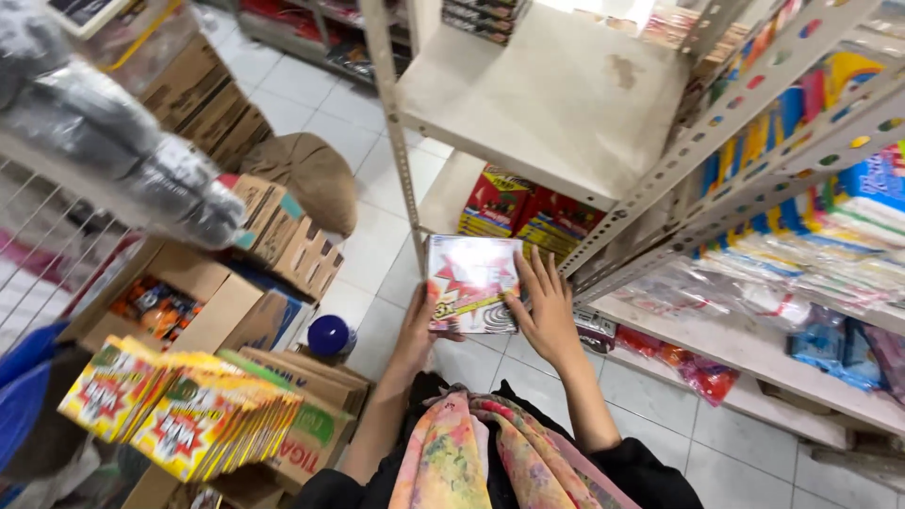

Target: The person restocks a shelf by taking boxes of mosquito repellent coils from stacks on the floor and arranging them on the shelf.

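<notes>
A flat glossy box point(471, 281), printed red and white with a dark coil picture at its lower edge, is held between both hands in front of a white metal shelf unit point(556, 104). My left hand point(419, 325) grips its left side from below. My right hand point(544, 306) lies flat against its right side, fingers spread upward. More red and yellow boxes of the same kind point(528, 219) stand on the low shelf just behind it. The upper shelf board above them is bare.
A stack of yellow and red packets point(179, 410) rests on open cardboard cartons point(226, 311) at the left. A blue round lid point(330, 335) sits on the tiled floor. Shelves at the right hold colourful packaged goods point(830, 217). A brown sack point(311, 174) lies further back.
</notes>
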